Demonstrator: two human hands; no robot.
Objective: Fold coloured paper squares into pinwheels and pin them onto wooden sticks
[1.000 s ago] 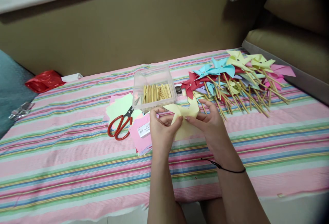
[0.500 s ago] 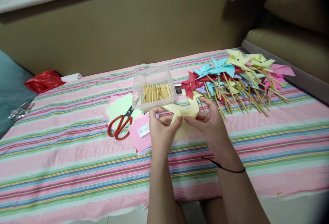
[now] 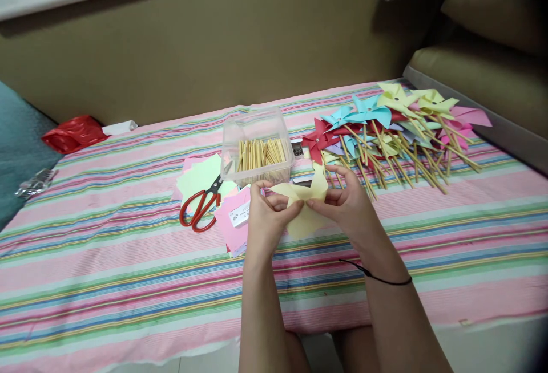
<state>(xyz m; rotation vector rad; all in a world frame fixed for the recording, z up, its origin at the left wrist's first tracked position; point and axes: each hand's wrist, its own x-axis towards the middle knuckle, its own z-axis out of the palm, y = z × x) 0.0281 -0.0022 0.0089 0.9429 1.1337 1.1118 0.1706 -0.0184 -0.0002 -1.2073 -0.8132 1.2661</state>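
Note:
Between both hands is a pale yellow paper pinwheel, its corners bent in toward the middle. My left hand pinches its left side, thumb at the centre. My right hand grips the right side, its thumb tip close to the left one. Just beyond the paper stands a clear plastic box of thin wooden sticks. Left of my left hand lie pink paper sheets with a small white label on top. What the fingers do behind the paper is hidden.
Red-handled scissors rest on pale green paper. Finished pinwheels on sticks are heaped at the right. A small dark-and-white box sits by the clear box. A red plastic bag lies far left on the striped cloth.
My thumbs have come closer together at the middle of the yellow paper. The paper has tilted and shifted slightly, showing a dark item behind it. The other things have stayed put.

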